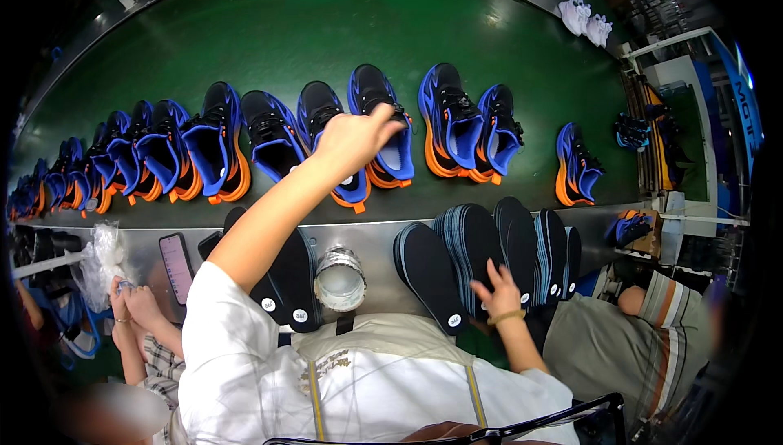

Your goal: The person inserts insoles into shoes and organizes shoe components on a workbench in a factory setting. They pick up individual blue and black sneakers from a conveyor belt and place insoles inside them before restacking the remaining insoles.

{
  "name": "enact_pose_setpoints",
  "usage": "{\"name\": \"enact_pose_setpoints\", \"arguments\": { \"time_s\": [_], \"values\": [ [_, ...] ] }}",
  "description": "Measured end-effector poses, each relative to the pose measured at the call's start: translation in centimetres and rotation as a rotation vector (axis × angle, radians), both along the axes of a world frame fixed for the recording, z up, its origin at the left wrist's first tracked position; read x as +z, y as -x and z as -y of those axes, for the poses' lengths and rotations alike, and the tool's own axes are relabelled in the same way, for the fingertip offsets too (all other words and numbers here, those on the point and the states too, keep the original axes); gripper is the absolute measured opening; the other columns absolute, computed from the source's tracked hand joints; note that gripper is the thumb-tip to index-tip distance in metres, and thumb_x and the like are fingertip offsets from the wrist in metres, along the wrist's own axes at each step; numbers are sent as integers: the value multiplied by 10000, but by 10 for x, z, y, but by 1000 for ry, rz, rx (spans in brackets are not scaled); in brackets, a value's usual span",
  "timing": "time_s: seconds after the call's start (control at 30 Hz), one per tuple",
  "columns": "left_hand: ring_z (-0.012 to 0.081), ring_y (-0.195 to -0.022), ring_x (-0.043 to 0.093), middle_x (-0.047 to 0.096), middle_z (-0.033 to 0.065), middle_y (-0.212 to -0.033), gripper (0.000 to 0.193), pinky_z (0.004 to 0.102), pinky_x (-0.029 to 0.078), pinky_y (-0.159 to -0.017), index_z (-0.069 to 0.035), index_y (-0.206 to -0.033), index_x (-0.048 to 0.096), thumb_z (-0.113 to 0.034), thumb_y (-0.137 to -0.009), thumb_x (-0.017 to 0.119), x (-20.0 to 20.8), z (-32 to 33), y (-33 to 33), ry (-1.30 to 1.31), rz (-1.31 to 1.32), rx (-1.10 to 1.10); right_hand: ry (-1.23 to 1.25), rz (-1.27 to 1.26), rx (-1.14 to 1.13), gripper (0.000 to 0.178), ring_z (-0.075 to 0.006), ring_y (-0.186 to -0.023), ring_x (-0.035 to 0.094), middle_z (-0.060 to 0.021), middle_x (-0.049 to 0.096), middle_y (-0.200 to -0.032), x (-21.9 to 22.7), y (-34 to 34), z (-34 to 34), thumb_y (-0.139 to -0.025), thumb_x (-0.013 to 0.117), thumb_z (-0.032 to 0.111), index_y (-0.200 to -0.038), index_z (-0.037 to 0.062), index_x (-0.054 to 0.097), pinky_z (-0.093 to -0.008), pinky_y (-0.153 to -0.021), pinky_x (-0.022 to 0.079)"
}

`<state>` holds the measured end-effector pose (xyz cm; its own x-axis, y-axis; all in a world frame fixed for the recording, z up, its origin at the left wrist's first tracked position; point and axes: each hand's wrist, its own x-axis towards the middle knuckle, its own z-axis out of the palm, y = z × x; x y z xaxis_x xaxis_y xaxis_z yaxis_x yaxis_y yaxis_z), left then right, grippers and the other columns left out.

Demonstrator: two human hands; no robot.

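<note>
My left hand (357, 138) reaches across a row of black and blue running shoes with orange soles. Its visible fingers are stretched out and slightly apart over the laces and opening of one shoe (369, 86); whether they touch it is hard to see. My right hand (502, 296), fingers spread, is at the lower part of a thick stack of black insoles (469, 237) and holds nothing. Beside that stack lie another pile of insoles (424, 265) on the left and several more (515, 241) on the right. White round stickers mark the heels.
Shoes line the green conveyor belt (326, 21), with one shoe (576, 166) apart at right. On the metal ledge (371, 237) are a tape roll (341, 279), more insoles (289, 282) and a phone (175, 267). Other people sit either side; a co-worker's hands (139, 302) are at left.
</note>
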<state>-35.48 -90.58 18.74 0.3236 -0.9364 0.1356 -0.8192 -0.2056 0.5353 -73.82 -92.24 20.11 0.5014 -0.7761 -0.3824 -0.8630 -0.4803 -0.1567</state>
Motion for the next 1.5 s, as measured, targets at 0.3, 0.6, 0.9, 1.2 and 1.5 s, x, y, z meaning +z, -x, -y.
{"name": "enact_pose_setpoints", "arguments": {
  "time_s": [0.3,0.6,0.9,1.2,1.5],
  "values": [
    [282,-537,573,561,117,-544,356,380,436,-512,-46,-951,462,-362,-792,503,-37,39,-24,-159,251,-196,51,419,-384,258,-326,-945,540,-239,545,-1000,11,21,-2,-732,611,146,-949,6,605,-353,-808,428],
    [356,-714,559,565,220,-686,483,397,435,-641,20,-810,561,-452,-808,459,-44,40,-22,-246,-345,-33,-812,417,-38,150,-86,-635,555,-59,620,-687,75,-148,93,-724,609,124,-782,-11,635,-222,-602,442],
    [233,-564,515,521,173,-587,496,351,408,-555,50,-732,563,-440,-791,511,-49,43,-26,-293,-580,-42,-129,14,588,181,-305,-793,569,-200,556,-834,-54,-239,89,-693,516,134,-732,-6,625,-365,-743,451],
    [271,-582,551,541,179,-595,521,357,413,-554,44,-714,556,-474,-760,528,-60,35,-11,-160,-546,99,-175,-323,490,395,-342,-928,510,-200,530,-963,-17,-246,71,-677,574,309,-935,9,580,-376,-812,420],
    [259,-539,537,516,192,-549,548,345,411,-530,62,-698,549,-479,-775,505,-53,38,-15,-212,-620,84,21,6,764,178,-294,-861,518,-170,517,-911,-63,-241,77,-725,467,101,-768,-2,607,-356,-732,457]
  ]
}}
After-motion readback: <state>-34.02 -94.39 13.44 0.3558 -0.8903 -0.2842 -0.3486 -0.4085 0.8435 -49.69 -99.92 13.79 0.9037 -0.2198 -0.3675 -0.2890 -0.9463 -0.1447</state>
